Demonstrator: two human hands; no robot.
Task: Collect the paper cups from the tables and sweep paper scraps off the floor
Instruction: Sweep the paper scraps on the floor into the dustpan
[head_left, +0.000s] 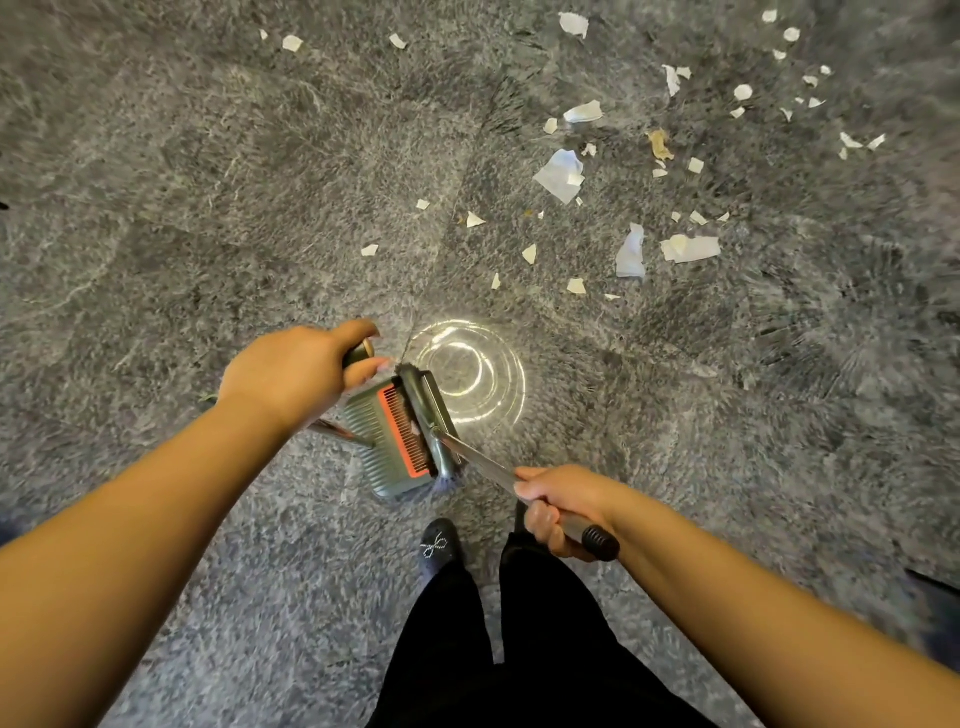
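Observation:
Several white paper scraps (561, 174) lie scattered over the grey stone floor, mostly ahead and to the right. My left hand (296, 371) grips the top of the dustpan handle (359, 353). The green dustpan (387, 441), with its red comb strip, stands on the floor just in front of my feet. My right hand (558, 506) grips the metal broom handle (483, 465) near its black end cap. The broom head (426, 418) rests against the dustpan's right side. No paper cups are in view.
A bright round light reflection (467, 371) shines on the floor just beyond the dustpan. My black shoe (439, 545) and dark trousers (524, 649) are below the tools. A few scraps (292, 42) lie far off at the upper left.

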